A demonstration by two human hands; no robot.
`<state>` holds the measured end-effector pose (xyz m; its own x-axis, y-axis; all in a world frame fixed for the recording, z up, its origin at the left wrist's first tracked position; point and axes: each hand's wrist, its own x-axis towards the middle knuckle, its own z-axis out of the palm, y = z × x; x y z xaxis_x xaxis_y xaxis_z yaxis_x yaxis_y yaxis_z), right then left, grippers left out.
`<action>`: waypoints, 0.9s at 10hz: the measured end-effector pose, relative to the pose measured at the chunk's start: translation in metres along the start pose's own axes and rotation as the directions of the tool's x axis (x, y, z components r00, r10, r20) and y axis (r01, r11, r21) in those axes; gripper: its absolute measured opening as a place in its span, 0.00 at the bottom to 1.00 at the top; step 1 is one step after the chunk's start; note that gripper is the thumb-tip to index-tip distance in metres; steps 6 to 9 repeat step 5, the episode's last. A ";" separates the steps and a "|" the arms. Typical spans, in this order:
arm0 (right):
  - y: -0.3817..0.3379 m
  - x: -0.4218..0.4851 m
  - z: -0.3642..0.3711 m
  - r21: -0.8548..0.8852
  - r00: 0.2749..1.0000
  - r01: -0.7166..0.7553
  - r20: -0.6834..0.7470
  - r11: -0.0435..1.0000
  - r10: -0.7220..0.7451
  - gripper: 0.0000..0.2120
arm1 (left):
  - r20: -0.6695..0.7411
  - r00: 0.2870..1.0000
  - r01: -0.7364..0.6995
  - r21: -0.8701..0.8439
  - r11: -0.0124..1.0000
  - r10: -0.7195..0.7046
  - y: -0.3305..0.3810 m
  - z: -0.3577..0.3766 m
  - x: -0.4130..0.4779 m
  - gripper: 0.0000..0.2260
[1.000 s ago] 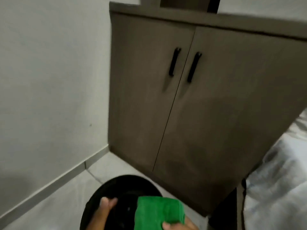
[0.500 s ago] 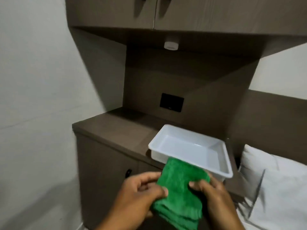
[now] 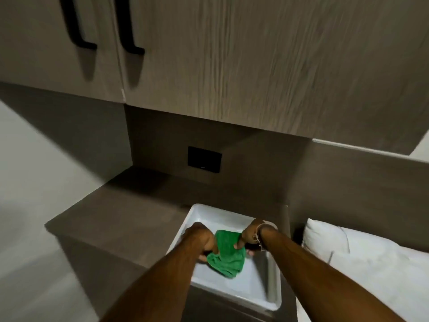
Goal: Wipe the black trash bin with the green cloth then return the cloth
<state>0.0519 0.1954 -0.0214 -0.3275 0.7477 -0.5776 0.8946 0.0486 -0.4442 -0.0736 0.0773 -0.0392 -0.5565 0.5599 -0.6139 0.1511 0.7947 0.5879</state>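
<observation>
Bare forearms, thin string bracelet [image 3: 259,233] on right wrist

Fuzzy green cloth [image 3: 228,256]; smooth, seemingly plastic white tray [image 3: 271,296]; matt woodgrain cabinet [image 3: 255,66].

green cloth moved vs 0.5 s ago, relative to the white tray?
Yes. The green cloth went from in front of the white tray's near rim to over its inside, both hands gripping it.

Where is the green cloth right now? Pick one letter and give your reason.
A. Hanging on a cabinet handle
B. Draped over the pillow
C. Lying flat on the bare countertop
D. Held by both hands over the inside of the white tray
D. The green cloth is pinched between the left hand and the right hand, low inside the white tray on the countertop.
</observation>
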 end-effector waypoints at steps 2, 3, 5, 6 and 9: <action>0.014 0.016 0.016 -0.169 0.982 -0.005 -0.189 0.986 -0.027 0.27 | -0.252 0.966 0.018 0.311 0.950 0.064 -0.016 0.012 0.016 0.32; 0.018 0.010 0.022 -0.283 0.935 0.054 -0.323 0.958 -0.148 0.38 | -0.296 0.945 -0.006 0.414 0.910 0.141 -0.018 0.014 0.012 0.40; 0.019 -0.079 0.038 -0.083 0.826 0.346 -0.444 0.934 -0.346 0.22 | -0.445 0.690 -0.376 0.454 0.808 0.571 -0.056 0.003 -0.082 0.16; 0.019 -0.079 0.038 -0.083 0.826 0.346 -0.444 0.934 -0.346 0.22 | -0.445 0.690 -0.376 0.454 0.808 0.571 -0.056 0.003 -0.082 0.16; 0.019 -0.079 0.038 -0.083 0.826 0.346 -0.444 0.934 -0.346 0.22 | -0.445 0.690 -0.376 0.454 0.808 0.571 -0.056 0.003 -0.082 0.16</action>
